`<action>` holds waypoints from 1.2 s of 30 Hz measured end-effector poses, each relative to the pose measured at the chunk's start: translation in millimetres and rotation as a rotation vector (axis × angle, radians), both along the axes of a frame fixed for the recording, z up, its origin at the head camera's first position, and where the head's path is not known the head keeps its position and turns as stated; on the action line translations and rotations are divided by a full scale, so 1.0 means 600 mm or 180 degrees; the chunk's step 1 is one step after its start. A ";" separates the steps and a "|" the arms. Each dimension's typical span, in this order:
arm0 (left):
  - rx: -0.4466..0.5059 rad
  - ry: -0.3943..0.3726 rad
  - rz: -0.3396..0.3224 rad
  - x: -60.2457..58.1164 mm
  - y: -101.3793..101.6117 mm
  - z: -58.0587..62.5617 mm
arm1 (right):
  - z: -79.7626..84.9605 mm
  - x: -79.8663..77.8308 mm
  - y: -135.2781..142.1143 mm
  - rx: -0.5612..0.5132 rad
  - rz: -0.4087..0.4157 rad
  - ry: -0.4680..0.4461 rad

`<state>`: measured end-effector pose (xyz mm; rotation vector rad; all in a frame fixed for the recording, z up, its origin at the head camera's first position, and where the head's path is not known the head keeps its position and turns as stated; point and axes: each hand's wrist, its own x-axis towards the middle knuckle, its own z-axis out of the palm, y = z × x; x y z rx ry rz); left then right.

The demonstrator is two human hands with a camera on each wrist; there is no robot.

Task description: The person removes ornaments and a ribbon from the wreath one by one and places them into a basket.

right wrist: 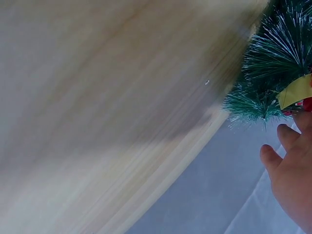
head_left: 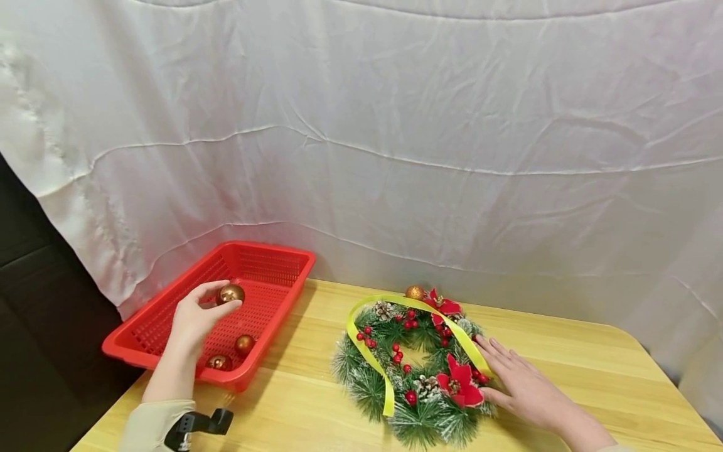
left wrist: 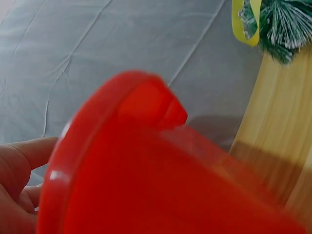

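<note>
My left hand point(head_left: 194, 317) pinches a shiny bronze Christmas ball point(head_left: 230, 294) between thumb and fingers, above the red plastic basket point(head_left: 279, 329). Two more bronze balls, a matte one point(head_left: 244, 344) and a shiny one point(head_left: 219, 362), lie in the basket's near end. In the left wrist view the basket's wall point(left wrist: 146, 185) hides the held ball and part of the hand. My right hand point(head_left: 525, 389) rests with fairly straight fingers on the right side of a green wreath point(head_left: 367, 389) with red flowers, berries and pine cones. A yellow ribbon point(head_left: 369, 355) loops over the wreath.
A glittery gold ball point(head_left: 415, 292) sits at the wreath's far edge. The wooden table point(head_left: 305, 389) ends at a rounded right corner. Pale cloth point(head_left: 395, 138) hangs behind it, and a dark surface point(head_left: 45, 326) stands at the left.
</note>
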<state>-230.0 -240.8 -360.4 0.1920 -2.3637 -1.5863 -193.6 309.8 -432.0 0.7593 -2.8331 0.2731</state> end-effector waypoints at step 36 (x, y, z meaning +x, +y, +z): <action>-0.0122 -0.0273 0.0013 0.013 -0.037 -0.024 | -0.002 0.002 0.001 0.0012 0.0082 0.0160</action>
